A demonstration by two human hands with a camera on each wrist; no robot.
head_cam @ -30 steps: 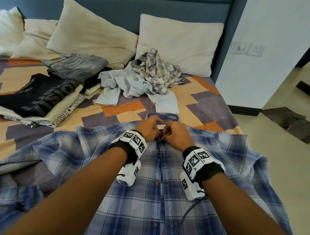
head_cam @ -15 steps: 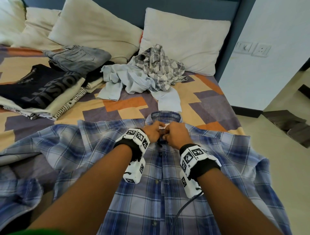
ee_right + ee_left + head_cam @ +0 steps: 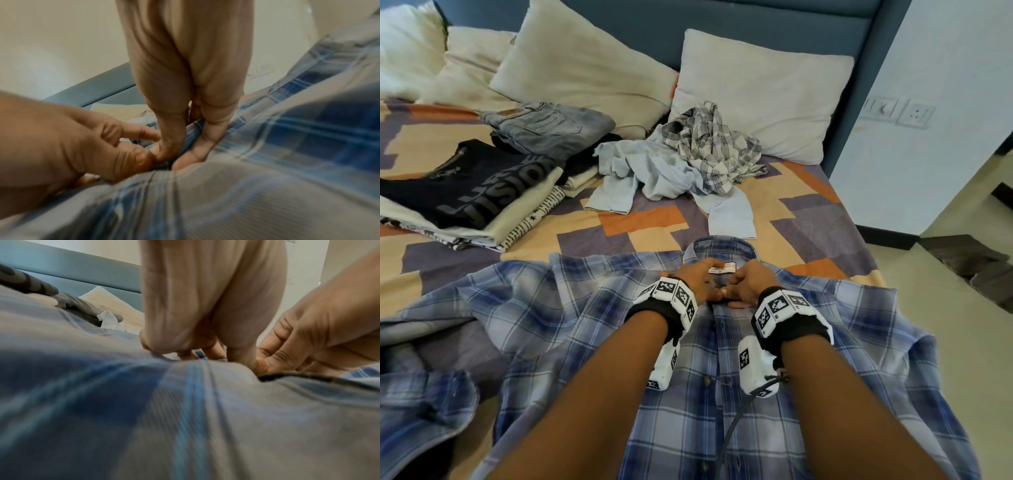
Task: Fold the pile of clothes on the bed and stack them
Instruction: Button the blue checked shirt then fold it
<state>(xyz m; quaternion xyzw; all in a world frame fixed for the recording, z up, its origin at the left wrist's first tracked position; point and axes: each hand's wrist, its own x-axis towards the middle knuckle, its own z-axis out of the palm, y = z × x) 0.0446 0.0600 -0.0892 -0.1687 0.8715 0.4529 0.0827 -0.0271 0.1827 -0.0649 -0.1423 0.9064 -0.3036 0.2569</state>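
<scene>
Since a second ago both hands have dropped slightly nearer along the placket. The bed [image 3: 647,222] carries the blue plaid shirt [image 3: 808,394], spread near and unfolded. Folded stack [image 3: 472,192] far left: done. Crumpled pile [image 3: 681,161] far centre: outstanding. Left hand [image 3: 698,279] and right hand [image 3: 751,282] fingers pinch the shirt front below the collar.

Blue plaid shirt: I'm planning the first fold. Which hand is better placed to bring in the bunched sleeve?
Left hand: the blue plaid shirt has its bunched sleeve on that side.
</scene>
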